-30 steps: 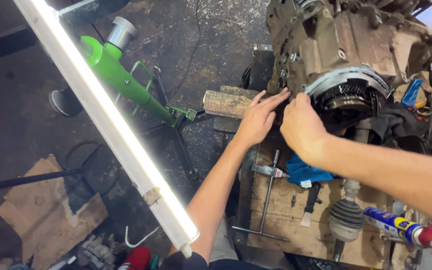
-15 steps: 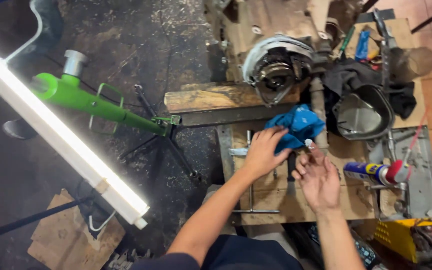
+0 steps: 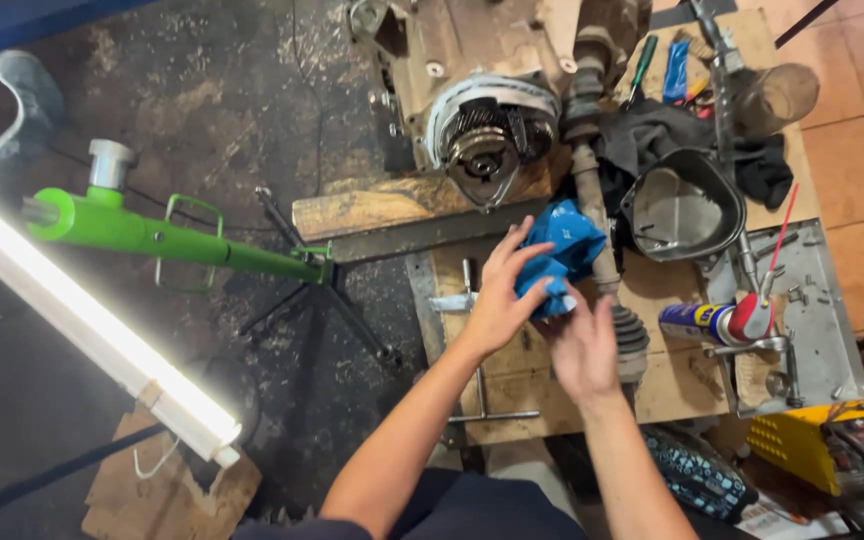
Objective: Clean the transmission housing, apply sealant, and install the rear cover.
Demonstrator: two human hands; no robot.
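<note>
**Inspector:** Report the position of the blue rag (image 3: 564,248).

**Technician:** The blue rag lies bunched on the wooden workbench (image 3: 687,385), just left of the axle shaft (image 3: 592,200) and below the gear housing (image 3: 487,125). Its lower edge reaches down between both hands.

**Inspector:** State of the left hand (image 3: 500,300)?

**Technician:** Fingers spread and extended upward. The fingertips rest on the left edge of the rag; the palm sits below and to the left of it. The fingers are not closed around the cloth.

**Inspector:** Right hand (image 3: 584,348)?

**Technician:** Positioned directly below the rag, back of the hand facing the camera, fingers loosely curled. The fingertips meet the rag's lower fold. Whether they pinch the cloth cannot be determined; the hand covers the contact area.

**Inspector:** Adjacent items?

**Technician:** The rubber boot (image 3: 630,335) of the shaft sits just right of the right hand. A spray can (image 3: 717,322) lies farther right, near a dark metal cover (image 3: 680,210). A green stand (image 3: 167,240) and a lit tube lamp (image 3: 82,325) are well apart to the left.
</note>
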